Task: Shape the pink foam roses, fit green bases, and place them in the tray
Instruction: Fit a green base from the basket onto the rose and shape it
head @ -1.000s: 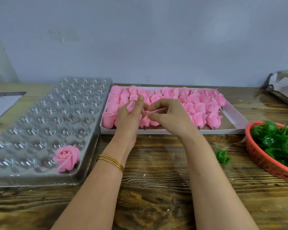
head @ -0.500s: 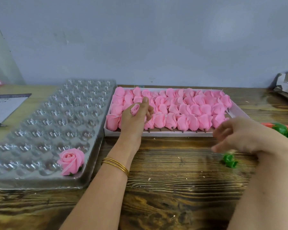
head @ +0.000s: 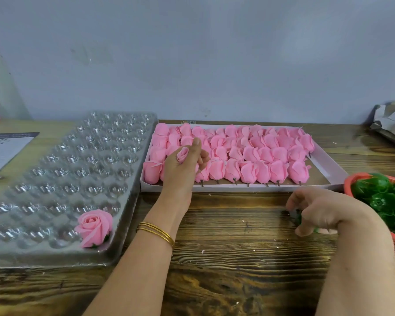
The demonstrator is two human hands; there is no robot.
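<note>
Right hand [head: 317, 212] off bud since a second ago, now on table, fingers curled round loose green base [head: 297, 218] beside red basket [head: 348, 181]. Left hand [head: 181, 167] still pinches pink bud [head: 183, 154] above supply box [head: 237, 188]. Shaping looks done, base fitting next. One finished rose [head: 94, 226] in clear tray [head: 55, 160]
</note>
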